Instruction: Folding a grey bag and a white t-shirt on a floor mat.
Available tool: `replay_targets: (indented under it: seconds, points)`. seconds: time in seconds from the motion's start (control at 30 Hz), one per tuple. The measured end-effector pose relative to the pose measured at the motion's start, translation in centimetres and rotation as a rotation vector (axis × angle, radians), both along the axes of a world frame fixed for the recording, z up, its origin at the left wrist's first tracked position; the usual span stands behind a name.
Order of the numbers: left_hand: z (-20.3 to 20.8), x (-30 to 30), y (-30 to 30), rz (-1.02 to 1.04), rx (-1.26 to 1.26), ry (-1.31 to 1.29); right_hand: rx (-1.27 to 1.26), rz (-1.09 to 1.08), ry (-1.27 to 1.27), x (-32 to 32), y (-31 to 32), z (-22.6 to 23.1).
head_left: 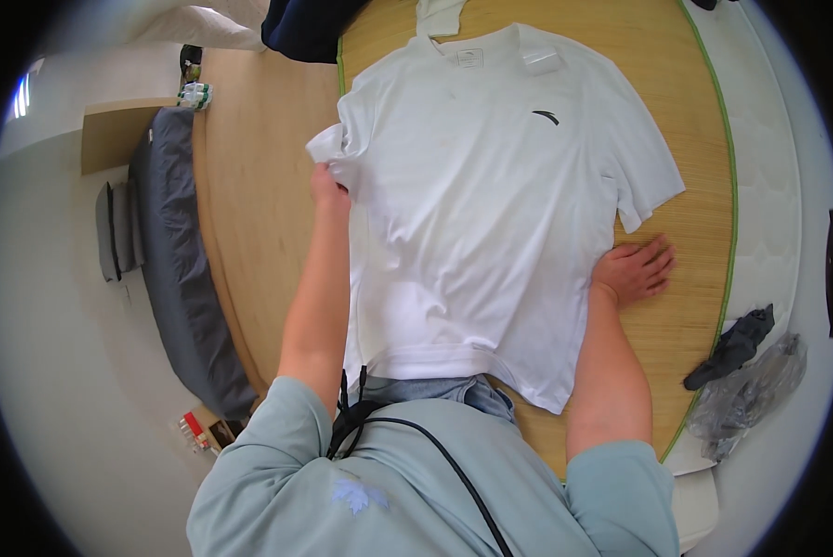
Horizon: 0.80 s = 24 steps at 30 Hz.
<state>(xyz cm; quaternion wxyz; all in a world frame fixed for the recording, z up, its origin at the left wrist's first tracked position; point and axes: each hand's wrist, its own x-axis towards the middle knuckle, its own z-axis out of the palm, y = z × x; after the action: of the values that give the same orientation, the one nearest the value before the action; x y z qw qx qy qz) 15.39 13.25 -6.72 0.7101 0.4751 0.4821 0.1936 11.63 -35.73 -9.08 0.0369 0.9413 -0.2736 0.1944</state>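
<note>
A white T-shirt (472,204) with a small dark mark on its chest lies spread on a straw mat (663,102), collar away from me and hem close to my body. My left hand (329,184) is closed on the cloth of its left-side sleeve, which is bunched and lifted a little. Flat on the mat by the shirt's right edge rests my right hand (636,271), fingers spread, just below the right-side sleeve. A clear tag or sticker (540,61) shows near the collar. Wrinkles run across the lower front.
To the right, a dark grey cloth (734,346) and a crumpled clear plastic bag (749,395) lie at the mat's green edge. A dark garment (310,30) sits at the far left corner. Further left are a grey-covered long cushion (177,251) and a small box (214,431).
</note>
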Motion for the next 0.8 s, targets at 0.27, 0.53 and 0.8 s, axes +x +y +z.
replay_targets:
  seconds: [0.27, 0.53, 0.8]
  points:
    - [-1.3, -2.4, 4.1, 0.268, -0.674, -0.071, -0.014, 0.013, -0.034, -0.2, -0.5, -0.3]
    - [0.8, -0.4, 1.0, -0.021, -0.233, -0.171, -0.019, -0.008, 0.0, -0.2, -0.3, -0.6]
    - [3.6, 0.3, -7.7, -1.16, 1.178, -0.09, -0.007, 0.009, -0.018, -0.2, -0.1, -0.4]
